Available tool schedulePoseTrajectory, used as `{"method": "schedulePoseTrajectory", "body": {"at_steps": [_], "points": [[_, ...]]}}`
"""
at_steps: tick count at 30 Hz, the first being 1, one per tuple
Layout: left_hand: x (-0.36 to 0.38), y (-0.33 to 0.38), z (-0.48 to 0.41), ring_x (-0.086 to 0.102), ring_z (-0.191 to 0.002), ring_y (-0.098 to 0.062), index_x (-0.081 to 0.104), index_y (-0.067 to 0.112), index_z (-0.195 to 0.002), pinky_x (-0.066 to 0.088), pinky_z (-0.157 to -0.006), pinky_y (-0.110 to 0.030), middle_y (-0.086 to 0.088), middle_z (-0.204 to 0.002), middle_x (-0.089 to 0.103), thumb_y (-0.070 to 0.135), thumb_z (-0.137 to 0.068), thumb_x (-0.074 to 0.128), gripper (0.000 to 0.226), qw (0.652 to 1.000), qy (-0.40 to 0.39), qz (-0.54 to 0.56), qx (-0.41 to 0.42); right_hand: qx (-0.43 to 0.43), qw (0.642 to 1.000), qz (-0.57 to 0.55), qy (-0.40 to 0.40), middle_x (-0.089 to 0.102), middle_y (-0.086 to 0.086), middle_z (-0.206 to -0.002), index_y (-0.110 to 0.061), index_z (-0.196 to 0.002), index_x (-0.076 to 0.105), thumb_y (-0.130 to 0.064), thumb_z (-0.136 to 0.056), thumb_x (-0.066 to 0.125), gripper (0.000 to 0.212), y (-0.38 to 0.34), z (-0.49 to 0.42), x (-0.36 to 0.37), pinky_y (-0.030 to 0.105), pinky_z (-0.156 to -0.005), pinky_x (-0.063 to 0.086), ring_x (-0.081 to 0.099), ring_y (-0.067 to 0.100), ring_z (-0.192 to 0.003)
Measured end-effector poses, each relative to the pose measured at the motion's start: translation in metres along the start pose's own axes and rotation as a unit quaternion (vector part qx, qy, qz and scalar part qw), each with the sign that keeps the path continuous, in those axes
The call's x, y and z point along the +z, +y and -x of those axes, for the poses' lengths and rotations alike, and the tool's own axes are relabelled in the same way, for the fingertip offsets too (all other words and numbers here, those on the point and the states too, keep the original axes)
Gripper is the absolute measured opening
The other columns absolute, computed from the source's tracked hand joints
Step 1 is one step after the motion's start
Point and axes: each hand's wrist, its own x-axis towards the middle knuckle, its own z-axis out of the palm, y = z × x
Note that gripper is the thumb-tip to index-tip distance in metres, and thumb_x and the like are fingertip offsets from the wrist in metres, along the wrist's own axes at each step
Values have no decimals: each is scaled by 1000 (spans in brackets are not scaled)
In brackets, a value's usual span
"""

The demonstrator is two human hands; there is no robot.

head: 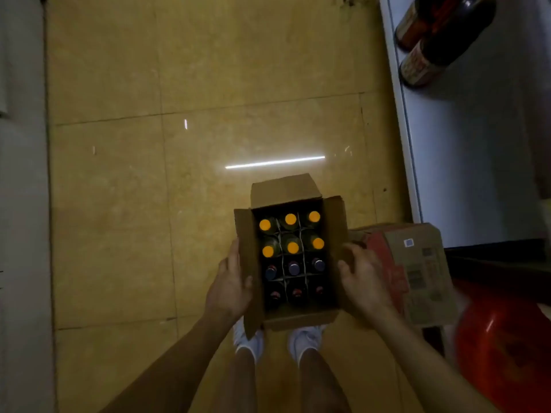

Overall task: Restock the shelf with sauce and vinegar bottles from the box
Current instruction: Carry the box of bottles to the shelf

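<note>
An open cardboard box (286,189) hangs above the yellow tiled floor, its flaps spread outward. Inside, a divider grid holds several bottles: orange caps (290,219) fill the far rows, dark blue caps (294,268) and reddish caps (297,292) the near rows. My left hand (231,283) grips the box's left flap and wall. My right hand (362,278) grips its right flap and wall. At the top right, two dark sauce bottles (441,40) with red-gold labels stand on a white shelf (465,150).
A second cardboard box (423,269) with red print sits on the floor right of my right hand, below the shelf's edge. A red round object (504,344) is at the lower right. A grey fixture (24,204) runs along the left. My white shoes (305,342) are under the box.
</note>
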Motion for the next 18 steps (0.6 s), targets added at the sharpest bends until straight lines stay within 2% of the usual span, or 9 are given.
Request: {"method": "schedulePoseTrajectory", "body": {"at_steps": [3,6,9,11,14,16,18], "points": [[8,-6,-17,66,-114,-34,-10,30,-162,47,-71,-30,-13,-152,50,13,-98,63,99,1000,18,18,10,29,998,-9,50,41,11,-146,-22,-151,42,-22,-101,59,52,6,-9,5,47,-105,48,47,31,-132],[12,0,-29,73,-88,-30,-15,33,-161,54,-64,-33,-9,-124,70,11,-96,64,105,999,31,24,12,44,998,-14,36,36,11,-150,-23,-154,35,-21,-101,60,59,10,-19,9,46,-103,47,47,32,-132],[13,9,-44,72,-81,-31,-14,29,-161,59,-67,-41,-3,-101,68,14,-95,65,104,998,49,23,-22,47,999,-21,7,42,12,-150,-22,-155,33,-20,-101,60,60,7,-33,11,44,-101,46,50,32,-133],[14,9,-58,72,-85,-33,-1,24,-163,61,-74,-45,-4,-102,70,18,-94,66,96,997,39,23,-69,38,999,-14,-2,47,12,-148,-21,-154,36,-18,-100,60,58,5,-42,12,46,-104,47,51,32,-133],[14,9,-74,73,-92,-33,40,20,-150,62,-82,-48,-13,-109,74,27,-90,65,65,989,-32,37,-139,38,999,14,-25,60,11,-136,-18,-141,51,-19,-101,57,41,3,-58,12,48,-98,53,60,30,-120],[14,14,-78,74,-86,-33,51,19,-138,63,-81,-47,-15,-102,75,26,-93,62,47,984,-68,36,-160,41,996,53,-51,67,10,-122,-14,-129,59,-21,-102,55,29,1,-66,9,45,-92,55,63,30,-111],[17,21,-80,75,-80,-33,53,18,-129,64,-78,-44,-16,-95,74,28,-95,58,36,981,-87,24,-169,32,992,99,-69,69,10,-112,-12,-120,62,-23,-103,53,22,1,-71,6,44,-87,56,66,30,-104]]}}
